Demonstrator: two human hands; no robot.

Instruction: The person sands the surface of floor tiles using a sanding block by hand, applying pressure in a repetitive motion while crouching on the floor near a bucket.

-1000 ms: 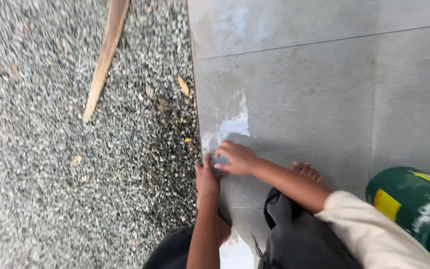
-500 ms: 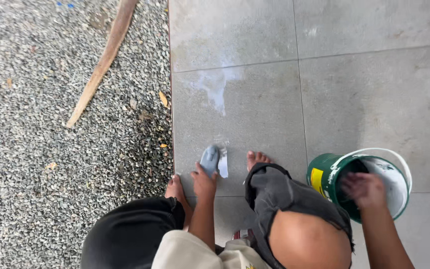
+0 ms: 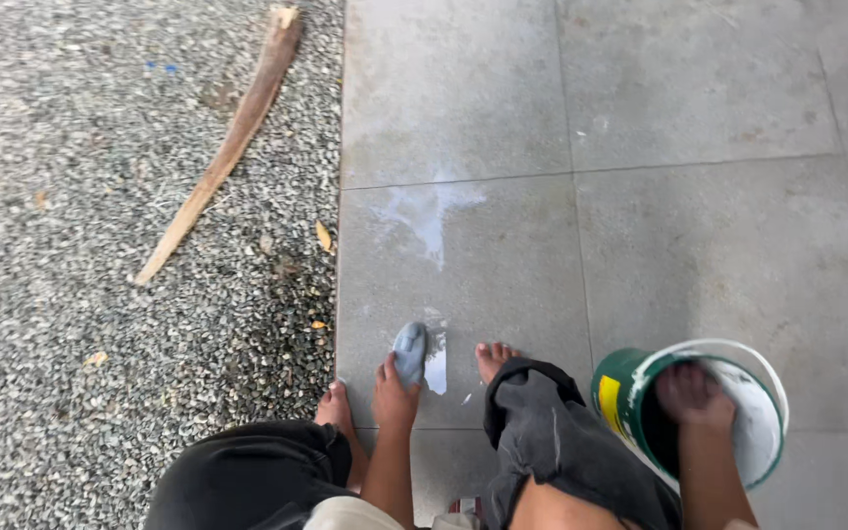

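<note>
Green round bucket (image 3: pixel 630 407) at lower right on grey tiles, yellow rectangular label (image 3: pixel 609 398) on its side

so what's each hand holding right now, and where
Left hand presses a grey cloth on the tile, gripping its near end. Right hand is inside the green bucket; hold unclear.

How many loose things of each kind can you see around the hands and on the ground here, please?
Grey rag, under the left hand: 1
Green bucket, with the right hand inside: 1
Long wooden stick on the gravel: 1
Dry yellow leaves clearly seen: 2
Total: 5
</note>
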